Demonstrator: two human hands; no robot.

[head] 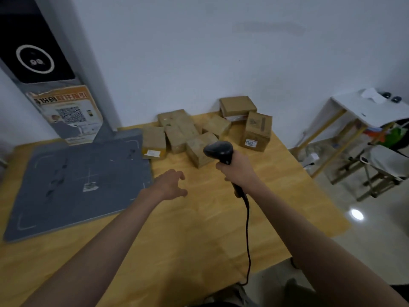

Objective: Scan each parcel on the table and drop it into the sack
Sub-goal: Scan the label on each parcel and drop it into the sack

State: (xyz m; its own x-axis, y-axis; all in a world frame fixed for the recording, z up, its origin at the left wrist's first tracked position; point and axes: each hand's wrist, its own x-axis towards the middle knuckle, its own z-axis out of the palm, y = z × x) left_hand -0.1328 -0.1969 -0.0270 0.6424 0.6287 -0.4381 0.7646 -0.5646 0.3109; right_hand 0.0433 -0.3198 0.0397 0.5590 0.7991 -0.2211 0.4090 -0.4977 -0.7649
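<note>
Cardboard parcels (200, 134) clustered at the table's (199, 218) far edge, sack not in view. Right hand (238, 168) grips the barcode scanner (219, 151). Left hand (170, 185) hovers, fingers spread, holding nothing. Best to grab the nearest box (199, 149), just beyond the fingertips, and turn its label toward the scanner.

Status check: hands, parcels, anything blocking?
Right hand grips scanner. Left hand open, over table. Parcels clustered ahead, untouched. Sack not in view.

I stand in a parcel pickup station: brown cardboard parcels (200, 131) crowd my wooden table (199, 229) beside a grey self-service kiosk with a QR poster (66, 111).
</note>
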